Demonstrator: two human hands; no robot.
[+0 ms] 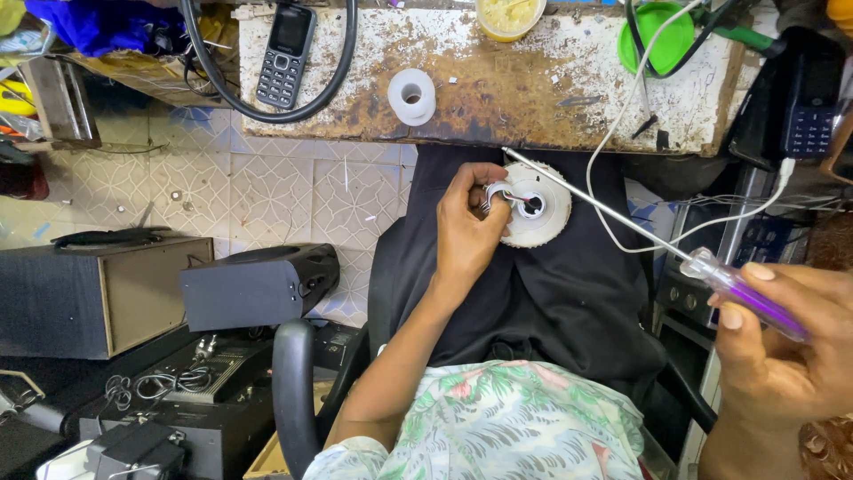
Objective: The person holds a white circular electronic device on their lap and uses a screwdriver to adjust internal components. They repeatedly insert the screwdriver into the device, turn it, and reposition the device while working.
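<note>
My left hand (pixel 466 233) grips a round white plastic part (pixel 544 206) with a toothed rim, resting it on my black-clad lap, fingers pinching the small wires at its centre hole. My right hand (pixel 786 342) holds a screwdriver (pixel 622 218) by its clear purple handle; the long metal shaft slants up-left across the white part, its tip near the workbench edge.
A worn, rusty workbench (pixel 498 89) ahead carries a black mobile phone (pixel 284 53), a white tape roll (pixel 412 96), a yellow cup (pixel 508 16), a green lid (pixel 657 36) and cables. Black speaker boxes (pixel 258 284) and electronics stand on the tiled floor at left. A chair armrest (pixel 293 391) is near.
</note>
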